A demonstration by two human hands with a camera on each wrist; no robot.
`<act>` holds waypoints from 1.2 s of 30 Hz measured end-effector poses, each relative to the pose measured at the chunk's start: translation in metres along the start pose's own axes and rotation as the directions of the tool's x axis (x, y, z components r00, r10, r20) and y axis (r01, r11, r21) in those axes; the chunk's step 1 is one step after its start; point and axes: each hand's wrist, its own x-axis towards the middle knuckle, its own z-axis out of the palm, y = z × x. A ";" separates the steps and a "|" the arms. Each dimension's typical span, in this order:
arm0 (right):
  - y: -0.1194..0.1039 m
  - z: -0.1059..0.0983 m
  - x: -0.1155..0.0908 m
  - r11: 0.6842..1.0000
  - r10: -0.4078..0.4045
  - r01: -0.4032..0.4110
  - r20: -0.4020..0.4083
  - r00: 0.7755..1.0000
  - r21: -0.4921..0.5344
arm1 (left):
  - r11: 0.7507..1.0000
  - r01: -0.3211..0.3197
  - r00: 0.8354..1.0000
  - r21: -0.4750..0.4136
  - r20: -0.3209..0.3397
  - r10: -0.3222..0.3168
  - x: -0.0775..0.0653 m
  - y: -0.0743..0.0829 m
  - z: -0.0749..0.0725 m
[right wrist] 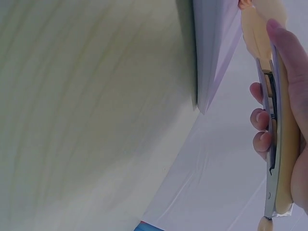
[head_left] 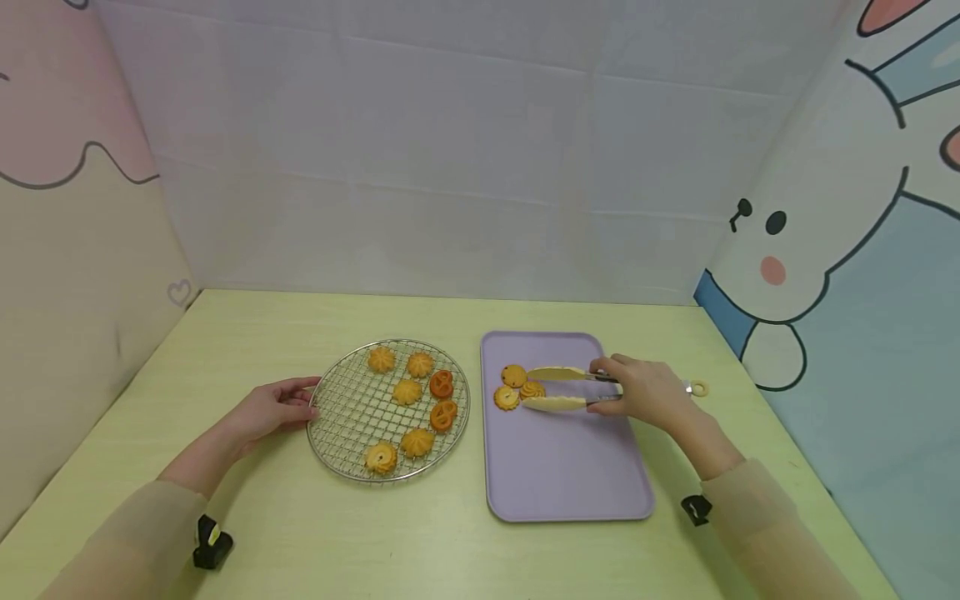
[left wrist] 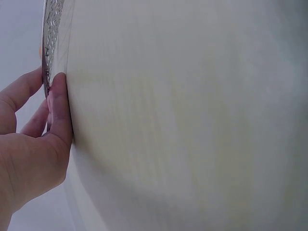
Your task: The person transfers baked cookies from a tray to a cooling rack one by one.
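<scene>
My left hand (head_left: pixel 264 410) pinches the left rim of a round wire cooling rack (head_left: pixel 352 417), thumb and fingers on either side of the edge in the left wrist view. Several cookies lie on the rack, among them two pretzel-shaped ones (head_left: pixel 441 383) and ridged round ones (head_left: pixel 417 442). In my right hand (head_left: pixel 647 390) is a pair of tongs (right wrist: pixel 284 125) with cream-coloured tips, held over a purple tray (head_left: pixel 566 475). The spread tips reach a swirled cookie (head_left: pixel 532 390) on the tray. Beside it lie a dotted round cookie (head_left: pixel 513 376) and a scalloped cookie (head_left: pixel 507 398).
Rack and tray stand side by side on a pale wood-grain table (head_left: pixel 405 550), with a narrow gap between them. A white cloth wall (head_left: pixel 450 167) closes off the back, and printed panels (head_left: pixel 847 333) flank both sides.
</scene>
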 end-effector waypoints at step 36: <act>-0.001 -0.014 0.004 1.000 -0.005 0.004 0.061 0.998 0.008 | 0.999 0.004 1.000 -0.034 0.006 -0.003 -0.003 0.003 0.001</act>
